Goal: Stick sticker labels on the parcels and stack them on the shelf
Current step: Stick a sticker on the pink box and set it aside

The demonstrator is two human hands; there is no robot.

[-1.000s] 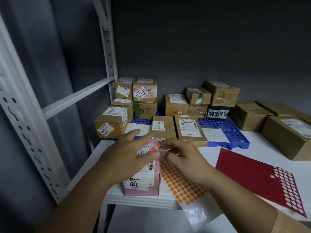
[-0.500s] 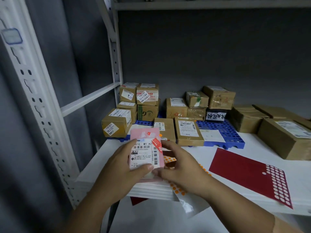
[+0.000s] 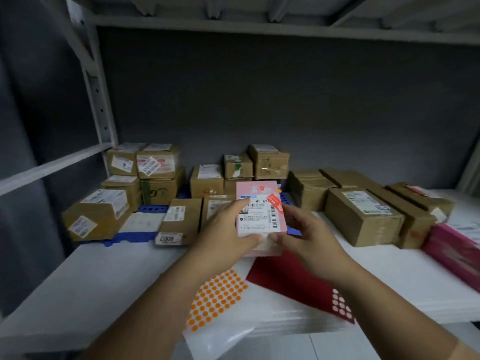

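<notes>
Pink parcel (image 3: 261,216) lifted at 12 o'clock, both hands gripping it.
Left hand (image 3: 225,229) and right hand (image 3: 307,233) clamp its sides, label up; probably heading for brown parcels (image 3: 158,172) at 10 o'clock.

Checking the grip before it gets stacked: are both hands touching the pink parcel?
Touching. The head view shows the left hand gripping the pink parcel at its left edge and the right hand holding its right side.

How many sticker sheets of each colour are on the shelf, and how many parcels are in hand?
Orange-dot sticker sheet: 1
Red sticker sheet: 1
Pink parcel, held by left hand and right hand: 1
Total: 3
</notes>
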